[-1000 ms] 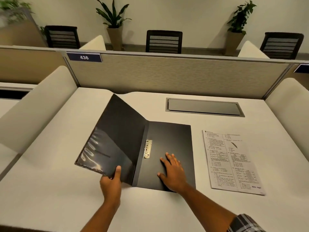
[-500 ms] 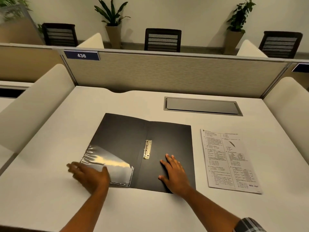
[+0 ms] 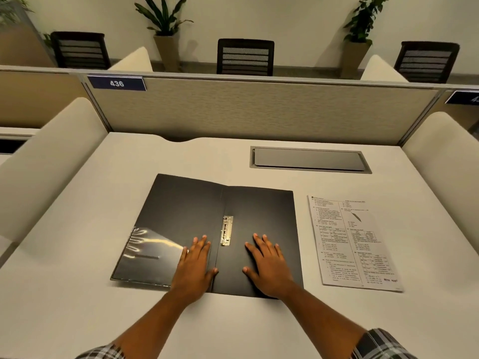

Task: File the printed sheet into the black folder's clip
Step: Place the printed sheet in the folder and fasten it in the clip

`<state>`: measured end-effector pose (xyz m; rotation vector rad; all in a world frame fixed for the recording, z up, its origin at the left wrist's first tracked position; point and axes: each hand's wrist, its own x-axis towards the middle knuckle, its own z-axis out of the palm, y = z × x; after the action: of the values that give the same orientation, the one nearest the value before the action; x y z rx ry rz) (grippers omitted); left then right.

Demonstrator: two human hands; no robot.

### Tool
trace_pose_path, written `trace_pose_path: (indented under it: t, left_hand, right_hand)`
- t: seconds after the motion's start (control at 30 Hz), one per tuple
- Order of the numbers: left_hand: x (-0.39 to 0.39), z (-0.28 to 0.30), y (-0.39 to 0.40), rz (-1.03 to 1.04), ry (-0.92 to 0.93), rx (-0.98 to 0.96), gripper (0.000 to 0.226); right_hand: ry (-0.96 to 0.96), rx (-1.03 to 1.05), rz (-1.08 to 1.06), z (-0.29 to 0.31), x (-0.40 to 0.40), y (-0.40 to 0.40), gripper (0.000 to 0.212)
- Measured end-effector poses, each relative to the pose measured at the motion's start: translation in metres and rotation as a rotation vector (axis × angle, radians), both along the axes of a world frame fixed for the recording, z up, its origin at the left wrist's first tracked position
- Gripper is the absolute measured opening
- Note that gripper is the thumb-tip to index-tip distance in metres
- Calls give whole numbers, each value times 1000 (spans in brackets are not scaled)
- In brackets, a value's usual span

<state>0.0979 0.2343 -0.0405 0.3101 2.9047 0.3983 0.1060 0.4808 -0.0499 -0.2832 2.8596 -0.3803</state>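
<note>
The black folder (image 3: 186,203) lies spread flat on the desk, inside face up. A metal clip (image 3: 226,230) runs along its spine, lying flat. A clear plastic pocket (image 3: 150,251) covers the lower left cover. My left hand (image 3: 193,265) rests flat, fingers apart, on the left cover beside the spine. My right hand (image 3: 269,265) rests flat on the right cover, just right of the clip. The printed sheet (image 3: 352,242) lies on the desk to the right of the folder, apart from it, untouched.
A grey cable hatch (image 3: 308,159) is set into the white desk (image 3: 77,229) behind the folder. A beige partition (image 3: 259,110) with a "436" label closes the back. Padded side screens stand left and right. Chairs and potted plants are beyond.
The left cover was held up, then came down flat. My left hand slid from the pocket's outer corner rightward to beside the spine. My right hand stayed put.
</note>
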Motion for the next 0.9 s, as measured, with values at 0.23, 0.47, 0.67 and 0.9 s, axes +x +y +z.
trace_pose_path:
  t: [0.23,0.47,0.67,0.9]
  left_hand:
    - [23,-11,-8,-1,35,39,82]
    - [8,6,-6,-7,101,40,84]
    - [-29,11,-1,-92,82,-32,94]
    - [-24,-14,-1,-125,79,-82,102]
  right_hand:
    - [47,-15,12,-12,25,12,76]
    - [212,-180,-132,12,8,-6,59]
    - [32,-501,-426,22,-35,-48,50]
    - [2,-462,-498,9,-44,-66,77]
